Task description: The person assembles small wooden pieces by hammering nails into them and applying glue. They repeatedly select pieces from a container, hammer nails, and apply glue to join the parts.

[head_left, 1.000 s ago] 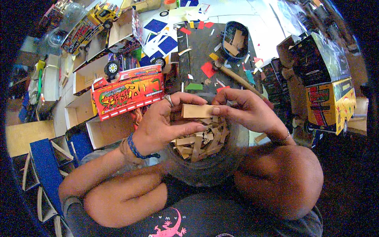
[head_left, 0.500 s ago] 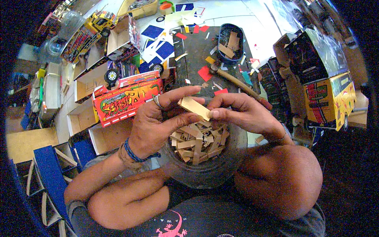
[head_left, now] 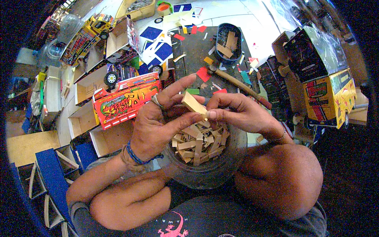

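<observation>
Wood strip [head_left: 193, 103]: small pale piece, tilted, pinched between both hands just above bowl
Left hand [head_left: 158, 122]: fingers clenched on strip, thumb under it, ring on one finger
Right hand [head_left: 241, 114]: fingertips grasping strip's lower end
Bowl [head_left: 205, 173]: dark, on lap, full of wood offcuts [head_left: 199, 142]
Nearby: red model truck [head_left: 126, 98] left, hammer [head_left: 241, 83] beyond

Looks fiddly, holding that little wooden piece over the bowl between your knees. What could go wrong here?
The small wooden piece is pinched only by the fingertips of the left hand and the right hand; it might slip into the bowl of similar wooden offcuts and be hard to find again. The bowl seems to rest between the knees, so a shift could tip it.
</observation>
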`<state>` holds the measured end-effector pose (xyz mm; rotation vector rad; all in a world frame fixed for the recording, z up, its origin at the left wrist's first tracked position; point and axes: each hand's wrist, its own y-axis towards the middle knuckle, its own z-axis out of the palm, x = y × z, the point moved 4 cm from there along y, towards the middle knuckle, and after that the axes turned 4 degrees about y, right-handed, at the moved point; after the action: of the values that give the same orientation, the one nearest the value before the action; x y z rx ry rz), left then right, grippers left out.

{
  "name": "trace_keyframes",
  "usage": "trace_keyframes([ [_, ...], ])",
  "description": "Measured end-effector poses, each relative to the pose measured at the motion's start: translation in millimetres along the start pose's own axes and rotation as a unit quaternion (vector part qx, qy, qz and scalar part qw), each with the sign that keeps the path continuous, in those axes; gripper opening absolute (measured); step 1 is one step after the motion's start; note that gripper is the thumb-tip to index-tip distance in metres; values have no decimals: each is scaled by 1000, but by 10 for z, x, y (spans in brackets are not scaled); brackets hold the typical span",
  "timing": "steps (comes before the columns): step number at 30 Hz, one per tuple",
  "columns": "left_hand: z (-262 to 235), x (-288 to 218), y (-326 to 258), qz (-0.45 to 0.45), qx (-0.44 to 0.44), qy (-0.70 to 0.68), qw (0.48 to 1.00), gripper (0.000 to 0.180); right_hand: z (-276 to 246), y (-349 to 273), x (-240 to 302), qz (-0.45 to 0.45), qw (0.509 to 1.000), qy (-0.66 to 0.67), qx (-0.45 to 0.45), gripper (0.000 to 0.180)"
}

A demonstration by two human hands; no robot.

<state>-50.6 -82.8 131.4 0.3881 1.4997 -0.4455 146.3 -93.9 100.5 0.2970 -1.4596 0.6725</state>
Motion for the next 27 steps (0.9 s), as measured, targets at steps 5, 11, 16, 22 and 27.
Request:
trace_keyframes([
  [5,-13,16,18,-15,3,-10,1000,50,9,1,-1,6,1000,16,9,24],
  [11,-21,35,18,-38,-20,-26,999,45,6,5,-16,13,1000,-11,14,27],
  [16,-7,27,23,-75,-33,-35,996,47,20,4,-27,30,999,-11,12,27],
  [22,-22,31,80,-81,-55,-18,995,46,33,6,25,1,999,-31,-10,26],
  [27,-19,53,83,-99,-69,-36,992,45,10,13,59,-18,994,-102,-31,26],
])
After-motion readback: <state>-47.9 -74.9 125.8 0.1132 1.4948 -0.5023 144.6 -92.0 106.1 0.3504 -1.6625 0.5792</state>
